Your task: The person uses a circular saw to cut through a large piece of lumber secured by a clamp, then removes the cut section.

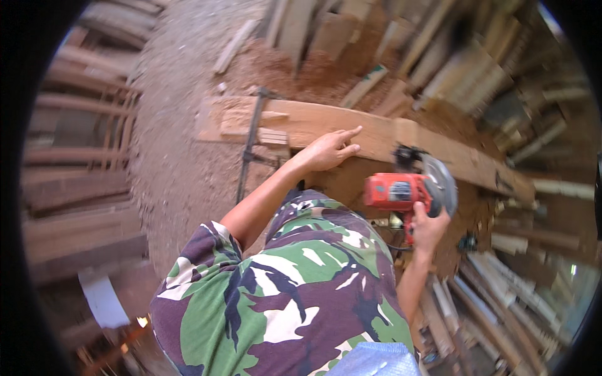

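Observation:
My right hand (429,227) is wrapped round the rear handle of a red circular saw (396,191), whose grey blade guard faces right. The saw is held at the near edge of a long wooden plank (313,122); whether it touches the wood I cannot tell. My left hand (327,149) rests over the plank's near edge, fingers stretched out and holding nothing. To its left, a dark metal bar clamp (252,131) crosses the plank, with small wood blocks (273,137) beside it.
Sawdust and several boards (313,28) lie beyond the plank. Stacked timber (501,307) stands at the lower right, with more wood pieces along the right. Wooden frames and beams (81,125) line the left, past a dirt floor (172,81). A dark cord hangs below the saw.

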Demonstrator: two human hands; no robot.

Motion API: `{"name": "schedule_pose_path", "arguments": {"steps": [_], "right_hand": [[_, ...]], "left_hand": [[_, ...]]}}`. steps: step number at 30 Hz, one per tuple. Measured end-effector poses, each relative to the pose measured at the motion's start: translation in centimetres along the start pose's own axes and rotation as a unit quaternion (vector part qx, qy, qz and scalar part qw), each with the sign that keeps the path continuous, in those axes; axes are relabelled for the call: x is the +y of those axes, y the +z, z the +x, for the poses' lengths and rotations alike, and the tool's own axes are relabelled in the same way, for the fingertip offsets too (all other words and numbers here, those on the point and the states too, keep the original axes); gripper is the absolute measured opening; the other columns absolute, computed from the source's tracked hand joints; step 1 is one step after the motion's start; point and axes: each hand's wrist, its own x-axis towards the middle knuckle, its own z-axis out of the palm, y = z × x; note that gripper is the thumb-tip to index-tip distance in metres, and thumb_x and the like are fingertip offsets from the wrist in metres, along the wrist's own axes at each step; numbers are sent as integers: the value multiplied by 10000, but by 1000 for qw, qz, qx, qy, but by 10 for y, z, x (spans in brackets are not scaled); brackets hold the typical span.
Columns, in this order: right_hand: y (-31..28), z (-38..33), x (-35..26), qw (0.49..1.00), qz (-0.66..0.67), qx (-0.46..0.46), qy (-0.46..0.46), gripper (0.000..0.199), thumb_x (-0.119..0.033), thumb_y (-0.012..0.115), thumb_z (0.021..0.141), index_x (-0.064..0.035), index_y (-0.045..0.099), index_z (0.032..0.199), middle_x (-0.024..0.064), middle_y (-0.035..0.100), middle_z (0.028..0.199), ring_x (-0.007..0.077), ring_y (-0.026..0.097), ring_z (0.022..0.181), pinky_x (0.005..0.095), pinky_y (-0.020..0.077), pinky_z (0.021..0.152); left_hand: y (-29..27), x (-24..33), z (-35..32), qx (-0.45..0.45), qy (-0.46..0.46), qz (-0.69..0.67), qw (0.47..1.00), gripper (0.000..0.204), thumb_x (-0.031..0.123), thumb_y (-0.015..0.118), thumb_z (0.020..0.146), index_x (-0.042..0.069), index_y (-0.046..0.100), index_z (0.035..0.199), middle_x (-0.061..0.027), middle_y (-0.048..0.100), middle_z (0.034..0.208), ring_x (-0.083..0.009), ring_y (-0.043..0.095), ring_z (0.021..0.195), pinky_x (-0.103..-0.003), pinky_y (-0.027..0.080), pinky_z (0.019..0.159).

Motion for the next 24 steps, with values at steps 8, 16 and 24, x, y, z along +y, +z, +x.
{"name": "schedule_pose_path", "arguments": {"steps": [8,16,24], "right_hand": [[-4,167,104,990,-134,15,-41,368,-148,779,896,66,757,1194,219,802,1113,365,769,1026,448,568,923],[4,265,219,941,-339,10,15,419,-365,695,991,-13,769,1207,251,781,1115,459,742,996,549,567,857],[12,271,249,939,-345,7,10,360,-313,693,964,-49,747,1202,251,778,1033,481,736,931,589,572,798]], "left_hand": [[-5,-90,-83,25,-166,119,979,553,411,633,1031,76,648,1470,-183,667,1465,-390,628,1341,-458,483,1142],[84,-131,-145,139,-462,154,862,509,439,594,985,85,753,1314,-226,731,1303,-401,688,1232,-495,527,1069],[125,-121,-110,122,-491,89,858,429,384,598,1018,56,780,1228,-233,754,1231,-393,719,1149,-491,546,1011]]}}
